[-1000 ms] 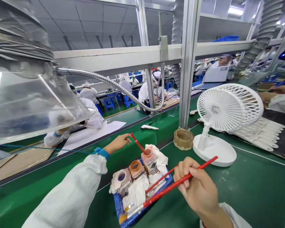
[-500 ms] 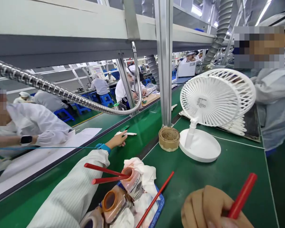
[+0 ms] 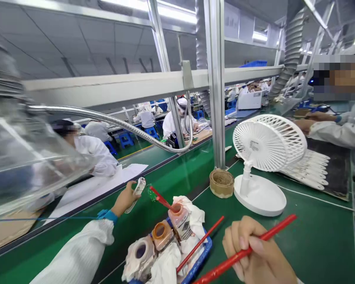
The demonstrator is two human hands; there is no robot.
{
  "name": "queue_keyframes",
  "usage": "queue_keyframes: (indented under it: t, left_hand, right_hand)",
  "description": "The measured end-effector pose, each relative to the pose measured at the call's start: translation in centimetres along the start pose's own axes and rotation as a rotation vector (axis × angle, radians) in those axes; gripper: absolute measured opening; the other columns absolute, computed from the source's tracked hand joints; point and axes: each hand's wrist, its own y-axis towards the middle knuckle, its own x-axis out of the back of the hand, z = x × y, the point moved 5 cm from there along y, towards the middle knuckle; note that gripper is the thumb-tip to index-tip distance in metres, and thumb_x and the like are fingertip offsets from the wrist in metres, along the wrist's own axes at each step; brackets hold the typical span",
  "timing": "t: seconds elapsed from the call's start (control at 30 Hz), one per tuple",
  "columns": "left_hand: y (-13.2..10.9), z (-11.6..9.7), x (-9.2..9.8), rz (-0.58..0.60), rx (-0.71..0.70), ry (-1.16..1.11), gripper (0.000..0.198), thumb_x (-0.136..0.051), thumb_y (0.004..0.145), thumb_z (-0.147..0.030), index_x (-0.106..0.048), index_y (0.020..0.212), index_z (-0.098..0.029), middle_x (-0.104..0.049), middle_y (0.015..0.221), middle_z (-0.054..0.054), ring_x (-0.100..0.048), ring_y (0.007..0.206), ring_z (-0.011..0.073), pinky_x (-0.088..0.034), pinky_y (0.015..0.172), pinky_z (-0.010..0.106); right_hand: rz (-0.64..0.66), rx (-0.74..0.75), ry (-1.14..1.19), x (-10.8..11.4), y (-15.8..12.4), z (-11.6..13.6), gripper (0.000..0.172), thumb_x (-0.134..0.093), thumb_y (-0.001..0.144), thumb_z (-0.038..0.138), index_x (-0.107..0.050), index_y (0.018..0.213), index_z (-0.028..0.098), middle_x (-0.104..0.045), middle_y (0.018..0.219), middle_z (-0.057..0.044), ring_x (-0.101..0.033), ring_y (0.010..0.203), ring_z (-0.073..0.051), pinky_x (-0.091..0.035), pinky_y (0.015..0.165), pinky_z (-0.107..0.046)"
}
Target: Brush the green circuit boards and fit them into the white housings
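My left hand (image 3: 126,200) is closed around a narrow white plastic part (image 3: 140,186), raised above the green belt. Just right of it on the belt lies a small green circuit board (image 3: 151,193). In my right hand (image 3: 254,250) a long red stick (image 3: 276,228) is gripped between thumb and fingers, slanting up to the right. Between my hands stands a blue basket (image 3: 207,247) holding stained bottles and crumpled white tissue. One bottle (image 3: 180,221) has red sticks in its mouth; another red stick (image 3: 199,244) lies across the tissue.
A white fan (image 3: 254,146) on a round base stands on the right, beside a tape roll (image 3: 221,183) and a metal post (image 3: 215,86). Behind it, several white plastic parts (image 3: 310,169) lie on a dark board. A co-worker's sleeve (image 3: 328,130) is at far right; clear plastic sheeting (image 3: 32,157) hangs left.
My left hand has picked up the white part from the belt and drawn it back left. My right hand has turned the red stick to a lower slant. The view has tilted upward.
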Motion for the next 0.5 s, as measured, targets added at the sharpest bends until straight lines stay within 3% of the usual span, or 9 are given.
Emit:
queue_keyframes:
  t: [0.13, 0.27, 0.33, 0.4, 0.5]
  left_hand:
    - [-8.1, 3.9, 4.3, -0.133, 0.104, -0.285, 0.039, -0.060, 0.071, -0.037, -0.055, 0.102, -0.014, -0.065, 0.084, 0.007, -0.062, 0.082, 0.0250, -0.046, 0.074, 0.034]
    - [-18.3, 5.8, 6.0, -0.306, 0.172, -0.524, 0.054, -0.056, 0.070, -0.054, -0.053, 0.107, -0.015, -0.067, 0.092, 0.008, -0.062, 0.086, 0.0259, -0.048, 0.075, 0.035]
    - [-23.0, 5.1, 6.2, -0.380, 0.188, -0.679, 0.059, -0.059, 0.068, -0.055, -0.052, 0.114, -0.019, -0.066, 0.101, 0.007, -0.061, 0.092, 0.0254, -0.049, 0.078, 0.034]
    - [-26.9, 3.4, 6.1, -0.418, 0.221, -1.000, 0.058, -0.068, 0.063, -0.050, -0.056, 0.113, -0.023, -0.065, 0.108, 0.005, -0.059, 0.099, 0.0269, -0.051, 0.079, 0.035]
    - [-30.6, -1.1, 6.2, -0.340, 0.201, -1.376, 0.048, -0.075, 0.062, -0.037, -0.062, 0.107, -0.025, -0.068, 0.101, 0.003, -0.058, 0.105, 0.0267, -0.051, 0.086, 0.036]
  right_hand:
    - [0.019, 0.055, -0.014, -0.1, 0.5, -0.1, 0.019, -0.050, 0.084, 0.030, -0.056, 0.069, 0.019, -0.042, 0.050, 0.001, -0.045, 0.045, -0.011, -0.034, 0.040, -0.018]
    - [0.015, 0.077, -0.067, -1.1, 0.9, 0.4, 0.018, -0.054, 0.081, 0.030, -0.057, 0.067, 0.018, -0.043, 0.051, 0.000, -0.048, 0.047, -0.012, -0.039, 0.042, -0.020]
    - [0.041, 0.075, -0.108, -2.3, 1.3, 0.7, 0.016, -0.056, 0.079, 0.029, -0.059, 0.068, 0.018, -0.046, 0.053, 0.000, -0.050, 0.050, -0.012, -0.043, 0.045, -0.020]
    - [0.081, 0.072, -0.150, -4.1, 1.7, 1.1, 0.014, -0.057, 0.079, 0.027, -0.060, 0.069, 0.019, -0.049, 0.054, -0.001, -0.053, 0.052, -0.013, -0.045, 0.046, -0.021]
    - [0.126, 0.127, -0.188, -7.3, 2.0, 2.3, 0.017, -0.054, 0.082, 0.026, -0.060, 0.068, 0.019, -0.050, 0.052, -0.001, -0.053, 0.052, -0.013, -0.045, 0.047, -0.022]
